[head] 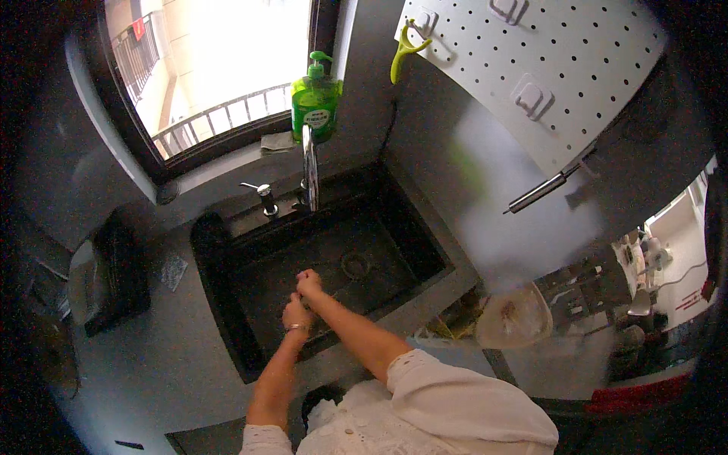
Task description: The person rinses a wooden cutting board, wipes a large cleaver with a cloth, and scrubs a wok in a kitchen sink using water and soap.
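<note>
Both of my hands are over the dark kitchen sink, left of its round drain. My left hand, with a bracelet at the wrist, is held close to my right hand, which is a little farther forward. The fingers of both look curled, but the picture is too dark and grainy to tell whether something small is between them. Beyond them rises a chrome faucet, with a built-in soap dispenser pump to its left.
A green pump bottle of liquid soap and a folded cloth are by the window. A green peeler hangs from a white pegboard. A dark bulky object stands on the left counter; a translucent bowl is right of the sink.
</note>
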Demonstrator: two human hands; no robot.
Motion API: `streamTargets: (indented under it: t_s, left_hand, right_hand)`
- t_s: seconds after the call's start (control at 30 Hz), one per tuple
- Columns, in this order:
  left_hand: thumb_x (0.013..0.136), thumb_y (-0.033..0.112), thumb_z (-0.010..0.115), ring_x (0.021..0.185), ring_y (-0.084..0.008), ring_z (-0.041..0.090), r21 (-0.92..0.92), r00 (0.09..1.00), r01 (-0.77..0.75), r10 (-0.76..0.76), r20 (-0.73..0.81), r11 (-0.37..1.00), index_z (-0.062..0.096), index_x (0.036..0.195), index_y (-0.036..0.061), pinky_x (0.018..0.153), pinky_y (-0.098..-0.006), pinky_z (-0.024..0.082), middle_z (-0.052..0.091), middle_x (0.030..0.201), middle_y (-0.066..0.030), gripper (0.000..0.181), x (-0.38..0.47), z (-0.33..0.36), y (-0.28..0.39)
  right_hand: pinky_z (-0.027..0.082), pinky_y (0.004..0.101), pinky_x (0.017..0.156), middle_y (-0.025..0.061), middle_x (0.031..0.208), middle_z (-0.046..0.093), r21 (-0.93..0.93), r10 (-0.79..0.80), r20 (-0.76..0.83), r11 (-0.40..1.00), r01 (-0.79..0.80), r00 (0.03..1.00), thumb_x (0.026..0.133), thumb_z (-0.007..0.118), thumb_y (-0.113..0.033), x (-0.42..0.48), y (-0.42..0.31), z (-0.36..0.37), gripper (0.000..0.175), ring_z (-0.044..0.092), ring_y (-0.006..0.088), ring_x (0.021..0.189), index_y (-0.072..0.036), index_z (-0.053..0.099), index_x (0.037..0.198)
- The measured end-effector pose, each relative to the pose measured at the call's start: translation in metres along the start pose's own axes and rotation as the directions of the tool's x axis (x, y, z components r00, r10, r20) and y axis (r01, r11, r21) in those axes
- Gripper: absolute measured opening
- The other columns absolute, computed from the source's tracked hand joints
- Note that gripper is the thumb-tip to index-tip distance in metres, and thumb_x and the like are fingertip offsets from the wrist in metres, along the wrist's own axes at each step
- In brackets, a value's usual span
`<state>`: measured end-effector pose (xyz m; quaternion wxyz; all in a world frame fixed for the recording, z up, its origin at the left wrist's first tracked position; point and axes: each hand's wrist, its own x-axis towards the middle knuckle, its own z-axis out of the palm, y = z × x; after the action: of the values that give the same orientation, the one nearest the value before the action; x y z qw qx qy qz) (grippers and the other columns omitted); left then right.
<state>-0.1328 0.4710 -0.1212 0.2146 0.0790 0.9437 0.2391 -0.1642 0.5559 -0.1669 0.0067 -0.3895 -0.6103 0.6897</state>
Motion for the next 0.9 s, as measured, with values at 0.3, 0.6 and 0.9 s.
streamTargets:
  t_s: [0.3,0.6,0.9]
  left_hand:
    - [0.059,0.029,0.073,0.08,-0.0282,0.057,0.358,0.981,-0.175,0.194,-0.018,0.917,0.041,0.107,0.0082,0.064,-0.036,0.048,0.057,0.086,-0.0123,0.061,-0.028,-0.071,-0.021]
    - [0.078,0.034,0.058,0.081,-0.0191,0.054,-0.822,0.982,0.163,-0.011,0.188,0.545,0.049,0.105,0.0013,0.067,-0.0313,0.044,0.056,0.094,-0.0083,0.044,-0.057,-0.094,-0.053]
    - [0.076,0.019,0.061,0.083,-0.0205,0.055,-0.999,0.998,0.002,-0.064,-0.001,0.041,0.05,0.103,0.0021,0.063,-0.0332,0.046,0.056,0.095,-0.0068,0.034,-0.065,-0.117,-0.075]
  right_hand:
    - [0.047,0.0296,0.059,0.0135,0.099,0.049,-0.401,0.421,0.304,0.871,-0.286,0.855,0.063,0.063,-0.056,-0.053,-0.022,-0.021,0.09,0.053,0.0192,0.076,0.003,0.028,0.121]
    - [0.043,0.0245,0.063,0.005,0.094,0.048,0.106,0.068,0.574,0.982,-0.156,0.816,0.071,0.05,-0.004,-0.115,-0.069,-0.015,0.038,0.05,0.0163,0.071,-0.009,0.041,0.108]
    - [0.039,0.032,0.084,0.0102,0.117,0.043,-0.273,-0.256,0.504,0.859,0.433,0.825,0.066,0.064,-0.01,-0.138,-0.01,-0.027,0.059,0.043,0.0211,0.108,-0.007,0.038,0.118]
